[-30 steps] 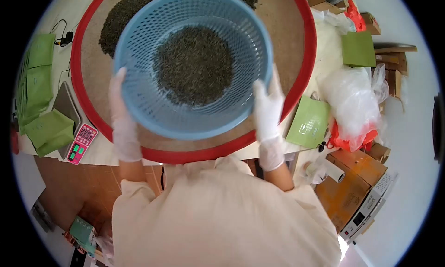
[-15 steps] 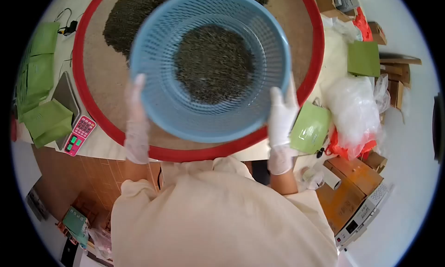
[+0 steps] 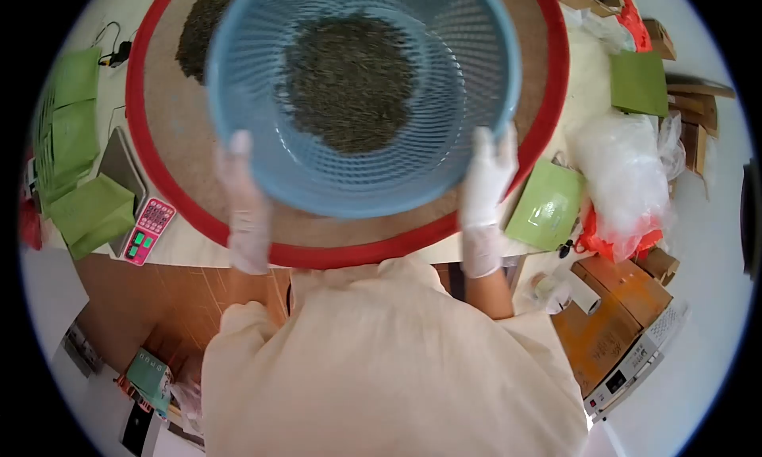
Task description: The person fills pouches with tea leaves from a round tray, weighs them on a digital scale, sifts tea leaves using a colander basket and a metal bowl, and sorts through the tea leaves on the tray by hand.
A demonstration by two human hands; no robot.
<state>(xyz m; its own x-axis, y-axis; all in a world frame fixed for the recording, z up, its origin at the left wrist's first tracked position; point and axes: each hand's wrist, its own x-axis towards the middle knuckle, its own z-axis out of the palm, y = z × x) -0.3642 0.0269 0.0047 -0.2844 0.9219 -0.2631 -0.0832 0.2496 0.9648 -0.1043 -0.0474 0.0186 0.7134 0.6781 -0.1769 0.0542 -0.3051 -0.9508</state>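
Note:
A large blue plastic basket (image 3: 349, 196) with slotted walls is held up over a round tray (image 3: 171, 131) with a red rim. Inside the basket lies a heap of dark, dried, leaf-like bits (image 3: 349, 84), blurred by motion. On the basket's near left side is my left hand (image 3: 242, 175), in a white glove, its thumb over the rim. My right hand (image 3: 486, 179), gloved too, grips the near right side. The undersides of both hands' grips are hidden by the basket. More of the dark dried bits (image 3: 198, 40) lie on the tray at the back left.
At left, a scale (image 3: 148, 231) with a pink keypad stands beside green pouches (image 3: 91, 215). On the right are another green pouch (image 3: 548, 203), clear plastic bags (image 3: 623, 167) and a green box (image 3: 639, 84). A cardboard box (image 3: 603, 322) sits lower right.
The basket has moved toward the far side and looks larger and tilted. The dried bits inside have shifted toward the far left. Both hands have moved along with it, still on the rim.

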